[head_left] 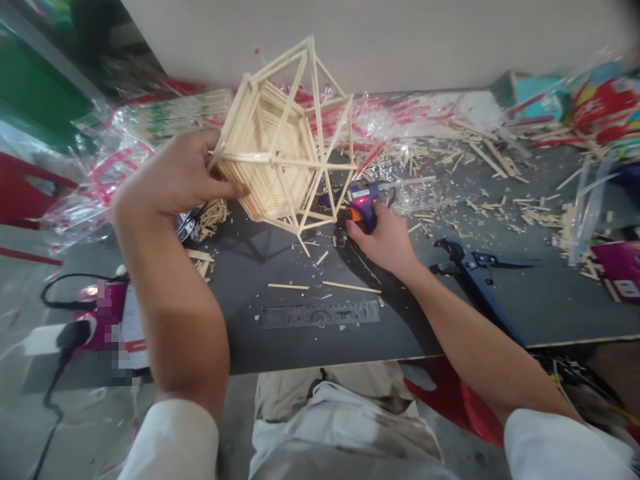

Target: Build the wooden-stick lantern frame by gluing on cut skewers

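Observation:
A hollow model of pale wooden sticks [235,167], with stacked walls and an open lattice of triangles on its right, is held up tilted above the table. My left hand [185,170] grips its left side between thumb and fingers. Wrapped around the handle of a blue hot glue gun [364,200] is my right hand [387,237]; a red light glows on the gun and a clear glue stick [407,181] juts from it. The gun is just right of the lattice, and its nozzle is largely hidden behind the sticks.
On the dark table [240,333] lie a clear ruler [320,315], two loose sticks [350,287] and a blue-handled cutter [475,273]. Cut stick scraps [540,213] and crumpled plastic wrap [120,153] spread around the back. A purple power strip [107,310] with plugs is at left.

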